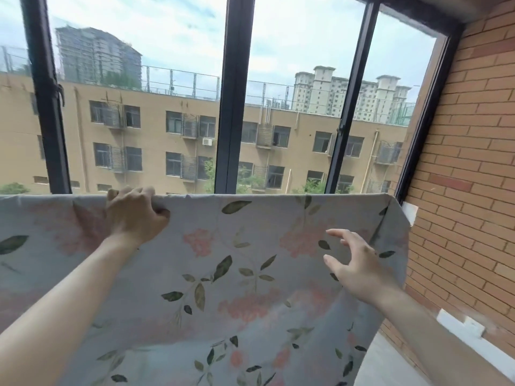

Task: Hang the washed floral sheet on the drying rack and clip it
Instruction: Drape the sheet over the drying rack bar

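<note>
The floral sheet [250,224], pale blue-grey with pink blossoms and dark green leaves, hangs spread across the lower half of the view. Its top fold runs level in front of the window, draped over a rack bar that the cloth hides. My left hand [133,215] grips the top edge left of centre, fingers curled over the fold. My right hand [359,268] hovers in front of the sheet's right part with fingers spread, holding nothing. The sheet's right end [395,235] folds down near the brick wall. No clip is in view.
A dark-framed window [235,93] with several panes stands right behind the sheet, buildings beyond it. A brick wall [468,162] closes the right side, with a white ledge [459,327] low on it. A strip of grey floor [390,360] shows at bottom right.
</note>
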`<state>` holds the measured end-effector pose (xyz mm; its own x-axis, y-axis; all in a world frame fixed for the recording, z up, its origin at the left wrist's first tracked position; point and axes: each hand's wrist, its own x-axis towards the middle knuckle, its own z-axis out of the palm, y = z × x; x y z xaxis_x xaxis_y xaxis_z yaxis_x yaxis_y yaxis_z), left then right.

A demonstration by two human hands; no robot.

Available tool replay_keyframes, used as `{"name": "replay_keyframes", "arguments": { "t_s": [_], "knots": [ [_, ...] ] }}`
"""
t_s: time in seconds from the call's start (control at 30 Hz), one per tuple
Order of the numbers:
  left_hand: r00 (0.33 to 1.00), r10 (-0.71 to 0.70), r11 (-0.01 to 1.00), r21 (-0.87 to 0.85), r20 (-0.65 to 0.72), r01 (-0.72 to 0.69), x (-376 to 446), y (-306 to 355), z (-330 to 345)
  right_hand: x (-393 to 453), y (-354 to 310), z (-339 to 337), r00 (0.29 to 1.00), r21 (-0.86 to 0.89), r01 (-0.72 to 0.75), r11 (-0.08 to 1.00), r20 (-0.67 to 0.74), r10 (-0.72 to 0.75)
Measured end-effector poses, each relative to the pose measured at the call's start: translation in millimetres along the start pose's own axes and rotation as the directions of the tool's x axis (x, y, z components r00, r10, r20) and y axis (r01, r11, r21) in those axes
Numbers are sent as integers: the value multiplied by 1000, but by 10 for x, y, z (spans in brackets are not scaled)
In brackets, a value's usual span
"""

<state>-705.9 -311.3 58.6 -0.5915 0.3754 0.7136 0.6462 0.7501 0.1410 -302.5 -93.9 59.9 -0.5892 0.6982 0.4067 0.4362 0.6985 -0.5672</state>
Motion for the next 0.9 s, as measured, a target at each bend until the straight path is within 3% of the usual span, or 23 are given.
{"name": "replay_keyframes", "arguments": {
  "t_s": [0.2, 0.4, 0.67, 0.8, 0.9],
  "knots": [
    [988, -54, 997, -54, -147, 46, -23, 153, 70, 829, 191, 155, 992, -22, 128, 992, 22, -127],
    [981, -100, 994, -70, -168, 90, 13, 188, 82, 1565, 330, 147, 943, -69, 324, 943, 107, -316],
    [972, -223, 974, -48, -79, 220, -17, 361, 66, 2141, -81, 528, 802, 26, 545, 838, 275, -530],
    [915, -398, 917, 16, 65, 398, -48, 536, -89, 2311, -45, 686, 753, -41, 625, 779, 292, -589],
    [870, -447, 893, 165, 209, 420, -17, 850, -213, 2403, 15, 743, 733, -57, 661, 749, 264, -627]
  ]
}}
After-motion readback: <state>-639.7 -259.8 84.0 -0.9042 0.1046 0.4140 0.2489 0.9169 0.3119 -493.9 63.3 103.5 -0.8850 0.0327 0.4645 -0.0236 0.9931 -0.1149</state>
